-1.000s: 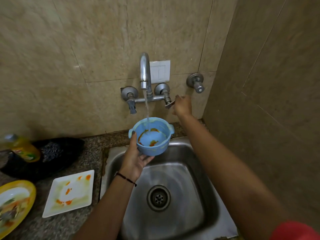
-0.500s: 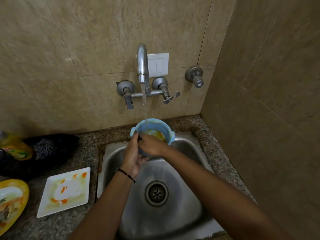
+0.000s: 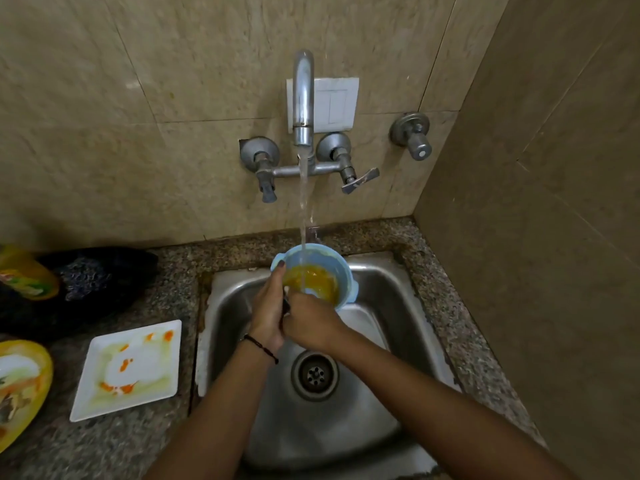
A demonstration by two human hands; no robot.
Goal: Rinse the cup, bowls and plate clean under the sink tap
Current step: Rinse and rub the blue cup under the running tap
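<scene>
Blue bowl (image 3: 347, 285) is held in my left grip (image 3: 267, 308), fingers wrapped round its left wall, one fingertip on the rim. My right grip (image 3: 311, 323) curls over the near rim, fingers inside. The bowl holds orange-yellow water and sits over the sink (image 3: 398, 327), directly under the tap (image 3: 303, 98) stream. A white square plate (image 3: 130, 370), stained orange, lies on the bench (image 3: 138, 448) left of the sink.
</scene>
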